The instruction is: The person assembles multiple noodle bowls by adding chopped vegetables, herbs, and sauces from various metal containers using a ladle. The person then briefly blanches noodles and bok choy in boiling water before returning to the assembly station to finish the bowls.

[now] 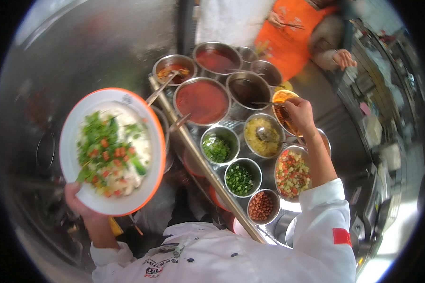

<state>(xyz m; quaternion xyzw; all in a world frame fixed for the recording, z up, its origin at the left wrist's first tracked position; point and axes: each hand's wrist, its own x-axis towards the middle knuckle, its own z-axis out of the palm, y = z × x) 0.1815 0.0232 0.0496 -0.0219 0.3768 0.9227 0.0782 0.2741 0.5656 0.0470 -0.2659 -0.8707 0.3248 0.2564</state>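
My left hand (82, 202) grips the lower left rim of a white plate (73, 141) edged in orange. On the plate lie green leafy herbs (97, 134), bits of diced red vegetable and a pale food beneath. My right hand (298, 115) is closed on a slim metal spoon (268, 104). The spoon's handle points left over the pot of dark sauce (245, 89), and its other end is hidden by my hand. Right under that hand stands a bowl of orange-brown food (281, 113). A second spoon (265, 134) rests in the minced yellow topping (262, 147) just below.
Pots of red sauce (200, 101) hold ladles at the far left. Nearer are chopped greens (240, 181), peanuts (260, 206) and diced vegetables (292, 174). A metal rail (212, 172) edges the stand. Across it, a person in an orange apron (283, 37) holds thin sticks.
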